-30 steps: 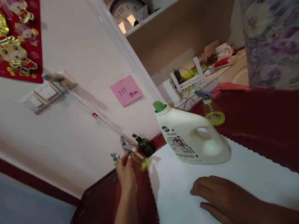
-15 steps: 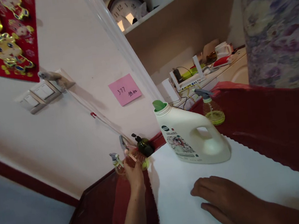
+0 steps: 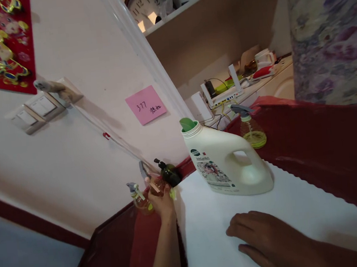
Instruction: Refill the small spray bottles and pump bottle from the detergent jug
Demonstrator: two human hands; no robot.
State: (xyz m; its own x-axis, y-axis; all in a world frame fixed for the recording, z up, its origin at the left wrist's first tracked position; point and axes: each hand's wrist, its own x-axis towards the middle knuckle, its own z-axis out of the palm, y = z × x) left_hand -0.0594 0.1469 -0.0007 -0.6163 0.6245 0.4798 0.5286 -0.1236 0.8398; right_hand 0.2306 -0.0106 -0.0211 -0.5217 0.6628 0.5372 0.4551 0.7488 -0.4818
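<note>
My left hand [image 3: 162,202] reaches to the far left corner of the table, its thumb and fingers around the lower body of a clear spray bottle [image 3: 156,185] with a pink nozzle tip. Another spray bottle [image 3: 141,201], grey-topped, stands just left of that hand. Behind it on the right is a dark green pump bottle [image 3: 170,174]. My right hand [image 3: 259,233] lies empty on the white sheet [image 3: 207,228], fingers loosely bent and thumb apart. Beyond it, a large cream detergent jug [image 3: 226,162] stands upright, a green spout showing in its uncapped neck.
To the right behind the jug is a spray bottle [image 3: 253,134] with yellow-green liquid. A red cover [image 3: 320,148] lies under the white sheet. At the back are a white router [image 3: 225,96] and cables. A pink note [image 3: 146,105] sticks to the left wall.
My left hand has closed around the spray bottle, its thumb now on the bottle's right side. The view has shifted slightly. My right hand and the jug stay put.
</note>
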